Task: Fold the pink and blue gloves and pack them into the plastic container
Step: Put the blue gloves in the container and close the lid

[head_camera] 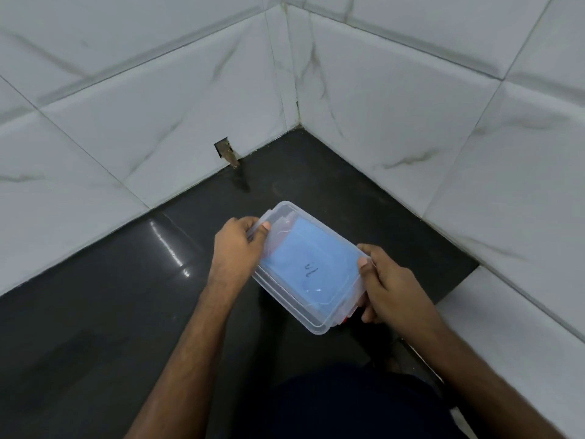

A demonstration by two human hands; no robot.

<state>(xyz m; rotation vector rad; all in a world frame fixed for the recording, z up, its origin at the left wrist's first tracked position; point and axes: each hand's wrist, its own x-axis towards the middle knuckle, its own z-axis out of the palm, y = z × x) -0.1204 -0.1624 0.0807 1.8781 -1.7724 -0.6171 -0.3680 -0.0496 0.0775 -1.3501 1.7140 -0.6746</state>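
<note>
A clear plastic container (286,213) with its lid on is held tilted above the dark countertop. Through the lid shows a folded blue glove (311,261) with a dark handwritten mark. A small red or pink bit (347,319) peeks out at the container's near right corner; the pink glove is otherwise hidden. My left hand (235,248) grips the far left end, thumb on the lid. My right hand (387,288) grips the near right end, thumb on top and fingers curled underneath.
The dark glossy countertop (126,296) runs into a corner of white marble-look wall tiles (411,137). A small rough hole in the tile (225,152) sits at the counter's back edge. A tiled ledge (522,327) borders the right side.
</note>
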